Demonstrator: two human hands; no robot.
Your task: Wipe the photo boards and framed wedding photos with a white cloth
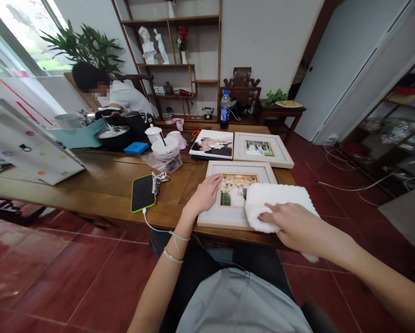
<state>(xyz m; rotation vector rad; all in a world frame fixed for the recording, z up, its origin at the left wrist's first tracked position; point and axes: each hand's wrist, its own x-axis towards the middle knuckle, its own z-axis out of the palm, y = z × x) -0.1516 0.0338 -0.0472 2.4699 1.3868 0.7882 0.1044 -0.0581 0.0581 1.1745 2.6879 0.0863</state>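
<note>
A light wooden picture frame lies flat at the table's near edge, with a photo in a pale mat inside it. On its left side rests my left hand, fingers stretched out over the mat beside the photo. My right hand presses a fluffy white cloth onto the frame's right part, index finger pointing out over it and the other fingers gripping it. The cloth covers the frame's lower right corner and part of the photo, and hangs past the table edge.
Behind lie a second picture frame and a photo album. To the left are a charging phone, a bagged cup, a blue box and a cola bottle farther back. Another person sits at the far left.
</note>
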